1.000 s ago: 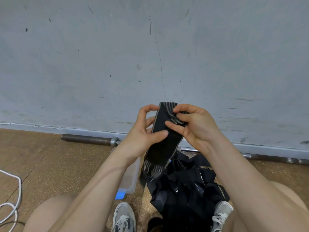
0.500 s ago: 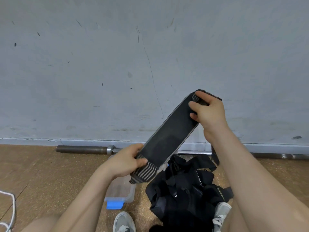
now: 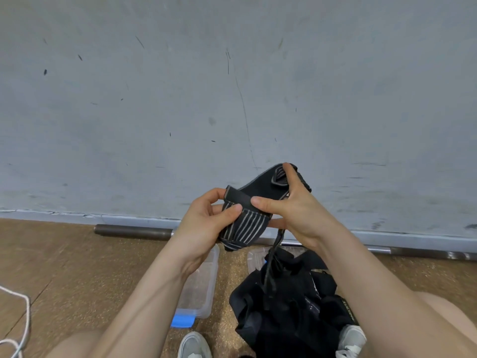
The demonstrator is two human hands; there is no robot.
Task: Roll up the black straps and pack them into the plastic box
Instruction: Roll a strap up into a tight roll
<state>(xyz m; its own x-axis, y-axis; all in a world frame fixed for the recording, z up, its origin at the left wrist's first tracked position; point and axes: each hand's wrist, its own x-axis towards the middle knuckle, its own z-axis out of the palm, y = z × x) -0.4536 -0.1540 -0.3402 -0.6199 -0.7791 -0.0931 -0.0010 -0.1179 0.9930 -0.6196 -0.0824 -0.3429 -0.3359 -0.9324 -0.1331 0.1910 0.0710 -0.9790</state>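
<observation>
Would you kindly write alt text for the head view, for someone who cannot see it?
The left hand and right hand hold a grey-striped black strap before a grey wall. On the floor below lie a clear plastic box and a pile of black straps.

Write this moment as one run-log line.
strap: end folded over | left hand: pinches striped end | right hand: holds far end | plastic box: on floor

Left forearm (image 3: 160, 288) crossing over plastic box (image 3: 204, 288), covering part of opening. Black strap (image 3: 245, 226) hanging above gap between box and strap pile (image 3: 289, 313). Barbell (image 3: 134, 231) lying behind. Bare floor (image 3: 77, 275) stretching left toward white cord (image 3: 28, 316).
</observation>
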